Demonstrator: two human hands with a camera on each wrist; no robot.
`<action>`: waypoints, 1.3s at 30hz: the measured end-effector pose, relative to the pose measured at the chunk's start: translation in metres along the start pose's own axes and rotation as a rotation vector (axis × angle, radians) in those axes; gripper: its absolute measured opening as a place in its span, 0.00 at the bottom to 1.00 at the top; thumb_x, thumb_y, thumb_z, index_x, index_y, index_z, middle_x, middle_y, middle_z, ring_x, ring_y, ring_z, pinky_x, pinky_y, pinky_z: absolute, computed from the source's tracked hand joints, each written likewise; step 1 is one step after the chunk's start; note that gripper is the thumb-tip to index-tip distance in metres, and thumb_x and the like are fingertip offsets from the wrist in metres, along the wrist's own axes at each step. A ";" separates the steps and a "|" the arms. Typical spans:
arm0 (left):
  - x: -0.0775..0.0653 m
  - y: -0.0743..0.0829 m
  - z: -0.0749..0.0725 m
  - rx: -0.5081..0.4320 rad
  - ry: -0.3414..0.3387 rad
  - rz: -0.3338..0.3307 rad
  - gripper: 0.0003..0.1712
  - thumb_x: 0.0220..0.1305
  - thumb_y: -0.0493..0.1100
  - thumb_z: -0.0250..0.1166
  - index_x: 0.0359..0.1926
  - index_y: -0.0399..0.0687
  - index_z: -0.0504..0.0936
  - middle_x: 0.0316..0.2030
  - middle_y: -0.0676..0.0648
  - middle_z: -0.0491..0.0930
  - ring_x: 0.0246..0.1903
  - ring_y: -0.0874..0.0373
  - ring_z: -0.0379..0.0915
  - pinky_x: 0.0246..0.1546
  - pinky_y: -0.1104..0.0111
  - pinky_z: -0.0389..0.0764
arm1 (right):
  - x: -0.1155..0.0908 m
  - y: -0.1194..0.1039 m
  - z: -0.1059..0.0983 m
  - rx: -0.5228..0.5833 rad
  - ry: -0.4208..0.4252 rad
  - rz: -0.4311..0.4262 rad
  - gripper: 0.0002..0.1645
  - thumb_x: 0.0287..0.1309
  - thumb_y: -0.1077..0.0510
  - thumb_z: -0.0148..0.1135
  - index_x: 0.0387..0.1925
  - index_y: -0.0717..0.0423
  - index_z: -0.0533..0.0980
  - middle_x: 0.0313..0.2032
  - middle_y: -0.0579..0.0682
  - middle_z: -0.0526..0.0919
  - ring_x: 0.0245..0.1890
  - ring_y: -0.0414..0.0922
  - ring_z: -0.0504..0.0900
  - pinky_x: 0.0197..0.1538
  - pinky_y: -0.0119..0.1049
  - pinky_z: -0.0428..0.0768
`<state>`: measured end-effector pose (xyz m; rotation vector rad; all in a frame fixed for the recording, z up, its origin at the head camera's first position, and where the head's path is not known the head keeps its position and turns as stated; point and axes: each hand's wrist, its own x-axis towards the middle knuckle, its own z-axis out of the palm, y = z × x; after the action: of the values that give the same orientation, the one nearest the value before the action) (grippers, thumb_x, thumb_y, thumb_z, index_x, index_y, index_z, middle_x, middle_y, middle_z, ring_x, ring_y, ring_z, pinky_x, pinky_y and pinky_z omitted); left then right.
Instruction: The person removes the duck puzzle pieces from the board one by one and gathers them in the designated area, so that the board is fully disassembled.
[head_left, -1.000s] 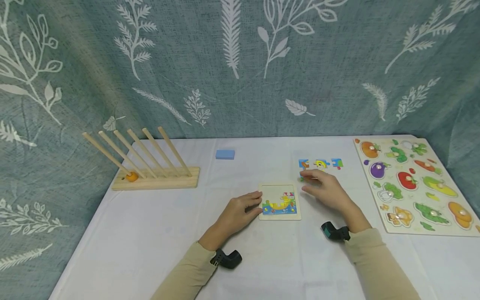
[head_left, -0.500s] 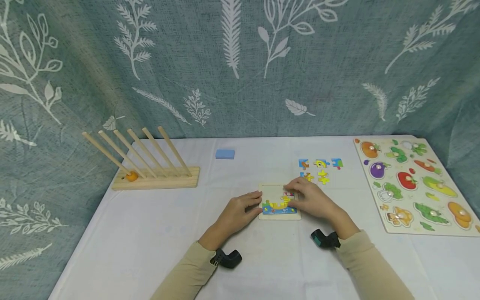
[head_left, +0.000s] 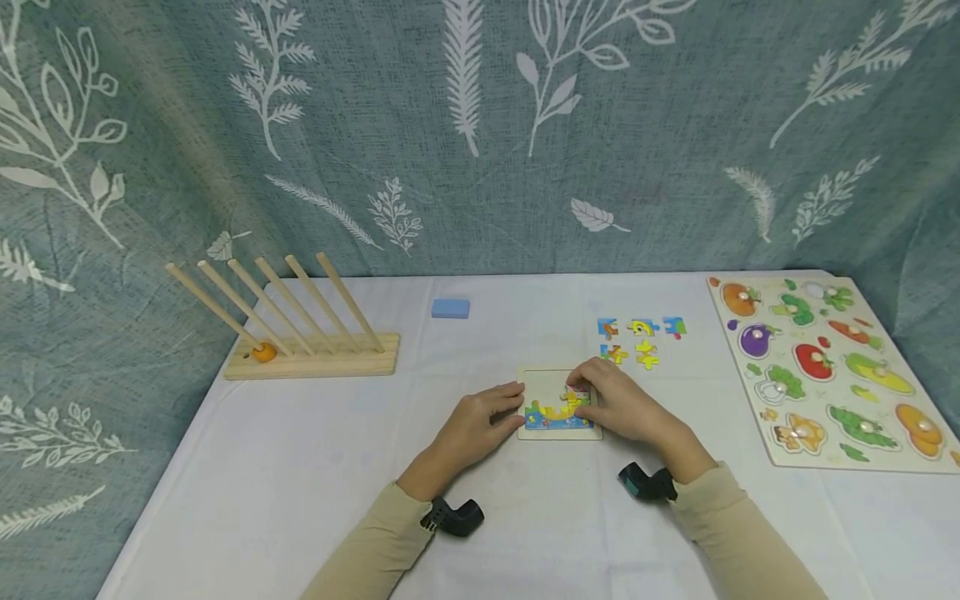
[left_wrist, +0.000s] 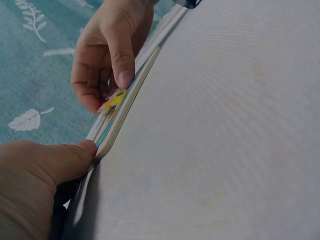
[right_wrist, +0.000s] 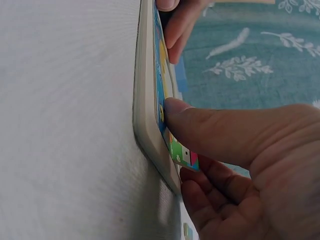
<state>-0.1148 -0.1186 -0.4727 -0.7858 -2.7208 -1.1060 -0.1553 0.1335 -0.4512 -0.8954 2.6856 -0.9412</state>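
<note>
A small wooden jigsaw tray (head_left: 542, 383) lies flat in front of me, its lower part filled with blue and yellow pieces. My left hand (head_left: 478, 427) holds the tray's left edge, thumb near the front corner and fingers farther back. Over the tray's right side, my right hand (head_left: 626, 403) pinches a jigsaw piece (right_wrist: 181, 152) between thumb and fingers. That piece, with green, white and pink on it, is tilted up from the tray in the right wrist view. Behind my right hand, several loose jigsaw pieces (head_left: 642, 327) lie on the white cloth.
A wooden stand with several slanting pegs (head_left: 352, 358) and an orange bead (head_left: 263, 353) is at the left. A blue block (head_left: 450, 309) lies at the back. On the right sits a large vegetable puzzle board (head_left: 813, 408). A patterned curtain (head_left: 495, 200) hangs behind the table.
My right hand has come from beside the loose pieces down and left to the tray's right side, where it now pinches a piece. My left hand has stayed at the tray's left edge.
</note>
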 end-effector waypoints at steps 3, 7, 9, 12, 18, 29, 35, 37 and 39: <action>0.000 0.000 0.000 0.000 0.003 0.004 0.21 0.58 0.41 0.68 0.51 0.36 0.81 0.56 0.43 0.78 0.58 0.52 0.74 0.58 0.64 0.77 | 0.000 -0.001 -0.001 0.002 -0.006 0.004 0.19 0.53 0.58 0.69 0.47 0.54 0.74 0.46 0.49 0.76 0.49 0.46 0.74 0.56 0.48 0.74; 0.000 0.000 0.000 -0.002 0.002 0.007 0.21 0.58 0.41 0.68 0.51 0.35 0.81 0.56 0.43 0.78 0.58 0.52 0.74 0.58 0.64 0.77 | 0.000 -0.001 -0.003 0.022 -0.018 0.002 0.19 0.54 0.58 0.68 0.47 0.55 0.75 0.46 0.49 0.77 0.49 0.47 0.74 0.56 0.48 0.75; 0.001 -0.001 0.000 -0.003 -0.001 0.009 0.21 0.58 0.41 0.68 0.51 0.36 0.81 0.56 0.43 0.78 0.58 0.52 0.73 0.58 0.64 0.76 | -0.001 0.000 -0.005 0.041 -0.028 0.003 0.19 0.54 0.59 0.68 0.49 0.55 0.76 0.47 0.49 0.78 0.50 0.47 0.75 0.56 0.48 0.75; 0.001 -0.001 0.000 -0.002 -0.005 0.014 0.21 0.58 0.41 0.68 0.51 0.35 0.81 0.56 0.43 0.78 0.58 0.52 0.73 0.58 0.64 0.76 | -0.003 0.003 -0.007 0.070 -0.043 0.007 0.20 0.55 0.61 0.67 0.51 0.55 0.76 0.49 0.49 0.78 0.50 0.46 0.75 0.56 0.47 0.75; 0.001 0.000 0.000 0.004 -0.002 0.010 0.21 0.58 0.41 0.68 0.51 0.36 0.81 0.55 0.43 0.78 0.58 0.52 0.73 0.58 0.64 0.76 | -0.003 0.006 -0.010 0.085 -0.047 0.000 0.21 0.56 0.61 0.66 0.52 0.54 0.77 0.49 0.48 0.80 0.45 0.43 0.75 0.50 0.41 0.77; 0.001 0.000 0.000 -0.006 -0.006 0.005 0.21 0.58 0.42 0.68 0.52 0.36 0.81 0.56 0.43 0.78 0.58 0.52 0.73 0.58 0.65 0.76 | -0.009 0.016 -0.031 0.148 0.094 0.047 0.20 0.57 0.66 0.63 0.53 0.58 0.77 0.52 0.54 0.79 0.53 0.52 0.76 0.57 0.50 0.77; 0.001 0.001 0.000 0.000 -0.001 0.011 0.21 0.58 0.42 0.68 0.52 0.35 0.81 0.56 0.43 0.78 0.58 0.51 0.74 0.58 0.64 0.77 | -0.019 0.040 -0.054 0.131 0.190 0.116 0.21 0.59 0.67 0.60 0.55 0.60 0.76 0.52 0.59 0.78 0.53 0.58 0.76 0.58 0.54 0.75; 0.001 0.000 0.000 0.005 -0.004 0.009 0.22 0.58 0.42 0.68 0.52 0.36 0.81 0.56 0.43 0.78 0.58 0.52 0.74 0.58 0.64 0.76 | -0.024 0.049 -0.060 0.122 0.215 0.146 0.21 0.59 0.67 0.60 0.55 0.60 0.75 0.52 0.60 0.77 0.53 0.60 0.76 0.58 0.55 0.75; 0.001 0.001 0.000 0.007 -0.007 0.004 0.22 0.58 0.42 0.68 0.52 0.35 0.80 0.56 0.43 0.78 0.58 0.52 0.73 0.58 0.64 0.76 | -0.030 0.057 -0.066 0.125 0.235 0.187 0.21 0.61 0.67 0.58 0.56 0.61 0.75 0.53 0.60 0.76 0.55 0.60 0.74 0.59 0.56 0.74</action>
<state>-0.1153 -0.1180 -0.4719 -0.7953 -2.7254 -1.0945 -0.1803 0.2204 -0.4354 -0.5270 2.7995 -1.2211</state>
